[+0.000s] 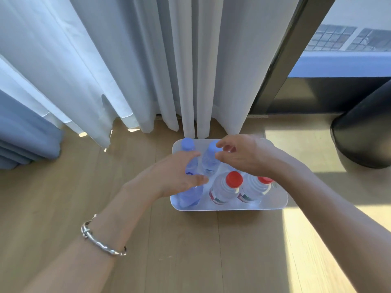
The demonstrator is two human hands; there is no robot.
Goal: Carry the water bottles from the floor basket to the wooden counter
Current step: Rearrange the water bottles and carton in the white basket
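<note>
A white basket [273,205] stands on the wooden floor and holds several water bottles. Two blue-capped bottles stand at its back: one at the left [187,144], one beside it [210,160]. A third blue bottle [190,196] is at the front left. Two red-capped bottles [233,179] [264,180] stand at the front right. My left hand [175,176] hangs over the left blue bottles, fingers and thumb spread either side of the back-left one. My right hand [243,153] hovers by the second blue-capped bottle with fingers loosely curved and not closed on it. The wooden counter is out of view.
White curtains [148,60] hang just behind the basket, and folded blue curtain fabric [25,140] lies at the far left. A dark round object [364,134] stands on the floor to the right, under a window frame [281,53]. Bare wooden floor [190,250] lies in front of the basket.
</note>
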